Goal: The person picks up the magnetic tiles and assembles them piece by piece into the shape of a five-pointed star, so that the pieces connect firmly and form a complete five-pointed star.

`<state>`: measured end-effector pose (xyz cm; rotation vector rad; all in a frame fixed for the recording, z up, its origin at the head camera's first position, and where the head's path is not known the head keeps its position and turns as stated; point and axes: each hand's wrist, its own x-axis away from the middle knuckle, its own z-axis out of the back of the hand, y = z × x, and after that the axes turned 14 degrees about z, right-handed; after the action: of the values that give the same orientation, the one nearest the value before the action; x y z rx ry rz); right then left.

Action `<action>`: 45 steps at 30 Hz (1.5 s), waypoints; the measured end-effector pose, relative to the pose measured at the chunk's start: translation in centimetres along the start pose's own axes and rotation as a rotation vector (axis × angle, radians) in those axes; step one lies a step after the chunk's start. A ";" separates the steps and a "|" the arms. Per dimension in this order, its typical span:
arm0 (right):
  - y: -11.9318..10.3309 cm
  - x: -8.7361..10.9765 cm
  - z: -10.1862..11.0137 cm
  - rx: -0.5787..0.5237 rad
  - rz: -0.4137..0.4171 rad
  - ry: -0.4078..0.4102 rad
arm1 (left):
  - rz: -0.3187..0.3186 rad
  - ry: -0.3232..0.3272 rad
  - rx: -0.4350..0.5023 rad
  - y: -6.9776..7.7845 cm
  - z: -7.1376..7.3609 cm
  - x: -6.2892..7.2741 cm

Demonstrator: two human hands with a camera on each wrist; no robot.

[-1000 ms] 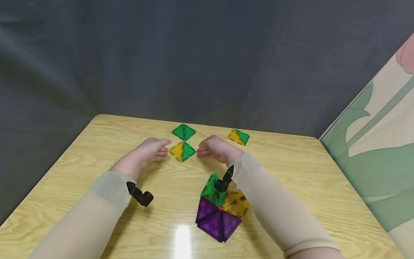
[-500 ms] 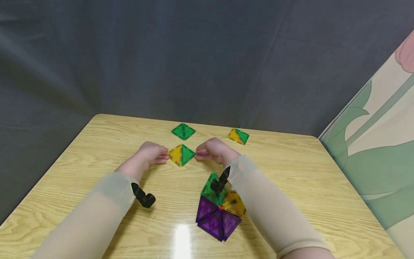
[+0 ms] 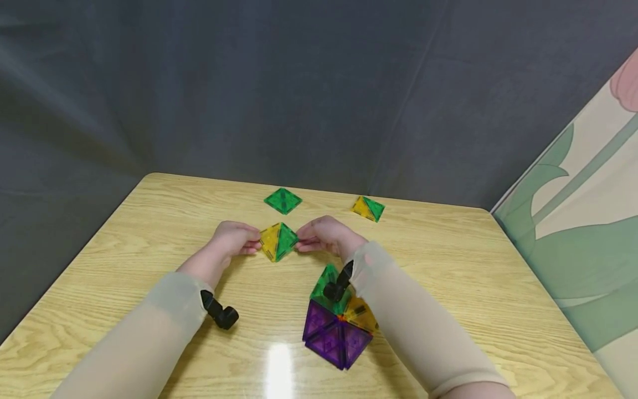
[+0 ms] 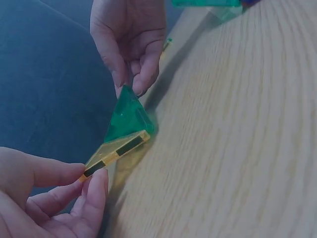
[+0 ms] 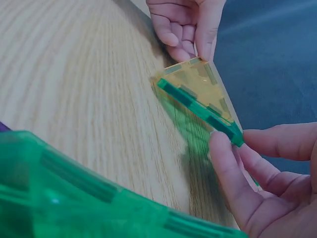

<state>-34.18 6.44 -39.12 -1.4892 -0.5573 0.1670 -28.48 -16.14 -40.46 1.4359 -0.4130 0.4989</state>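
Observation:
Between both hands is a pair of translucent triangular magnetic tiles, one yellow (image 3: 269, 240) and one green (image 3: 287, 240), joined along an edge. My left hand (image 3: 236, 239) pinches the outer corner of the yellow tile (image 4: 116, 151) between thumb and fingers. At the opposite side my right hand (image 3: 326, 235) pinches the green tile's (image 5: 200, 111) outer corner. In both wrist views the pair is folded at its seam and tilted, its near corner close to the wooden table (image 4: 223, 129). Whether that corner touches the wood I cannot tell.
Nearer me stands a joined cluster of purple tiles (image 3: 329, 341), a green tile (image 3: 324, 288) and a yellow tile (image 3: 360, 315), partly hidden by my right forearm. Toward the back edge lie a green tile pair (image 3: 283, 200) and a yellow-green pair (image 3: 368, 208).
Both hands have closed in on the yellow-green pair and grip its outer corners. The pair has come toward me, away from the green pair, and is now folded and raised at its seam.

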 end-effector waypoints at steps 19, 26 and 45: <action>-1.6 8.6 2.1 0.135 0.116 -0.184 | -0.063 -0.369 -0.025 -3.0 -0.8 7.0; -1.7 9.9 2.1 0.174 0.100 -0.234 | -0.081 -0.503 -0.057 -5.9 -2.5 8.8; -1.3 9.9 0.8 0.404 0.119 -0.356 | -0.107 -0.395 -0.021 -9.4 -6.1 11.5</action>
<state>-26.29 11.41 -35.43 -1.1012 -0.6727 0.6113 -13.86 -9.76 -42.47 1.5285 -0.6496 0.1206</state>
